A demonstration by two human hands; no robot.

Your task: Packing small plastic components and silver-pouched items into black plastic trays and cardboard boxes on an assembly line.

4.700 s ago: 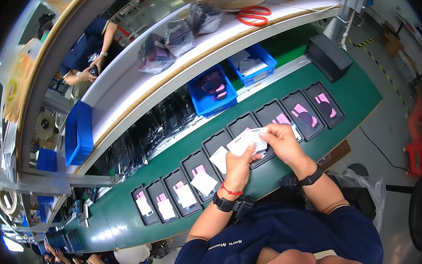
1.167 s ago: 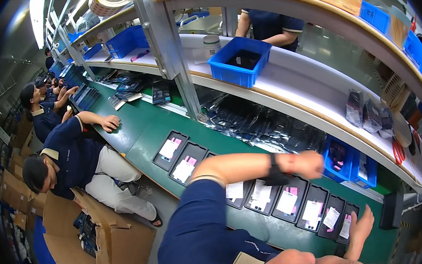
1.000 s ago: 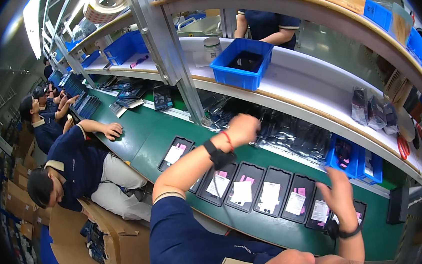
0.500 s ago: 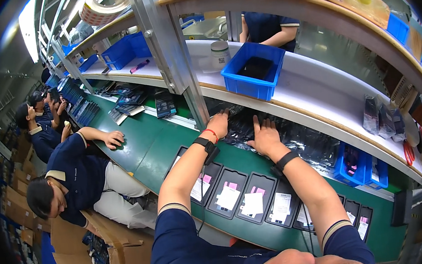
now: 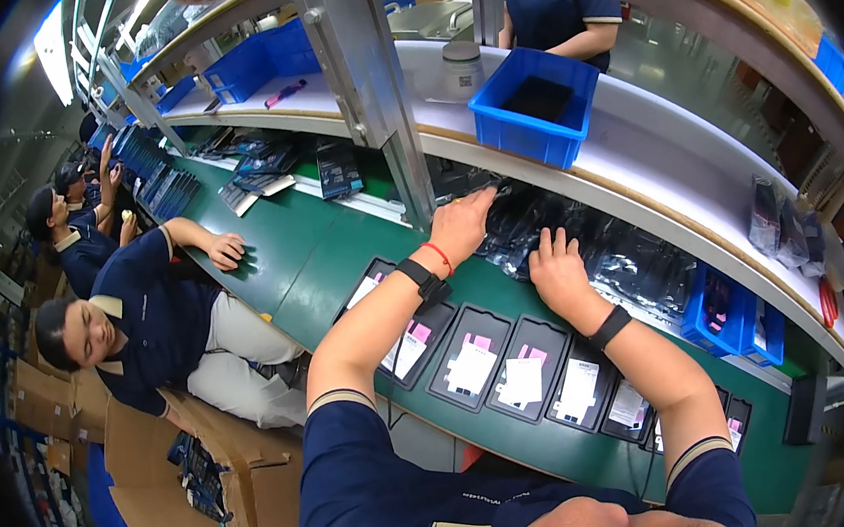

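A row of black items in clear plastic bags [image 5: 633,263] lies at the back of the green bench, under the shelf. My left hand [image 5: 463,228] reaches to the left end of this row, its fingers closed together at the edge of a plastic bag [image 5: 510,218]. Beside it, my right hand [image 5: 559,274] rests at the front of the bags with fingers outstretched and apart. In front of my hands stand several black trays [image 5: 467,358] in a line, holding white printed cards [image 5: 521,380] and pink pieces.
A blue bin [image 5: 531,133] and a lidded jar [image 5: 463,71] sit on the shelf above. Small blue bins [image 5: 712,313] stand at the bench's right. A seated co-worker [image 5: 126,319] leans on the bench at left, beside an open cardboard box [image 5: 170,476]. A metal post [image 5: 352,89] rises nearby.
My left hand has moved right along the bags and its fingers have closed. My right hand has drawn slightly back toward the trays. The seated co-worker's head has lifted.
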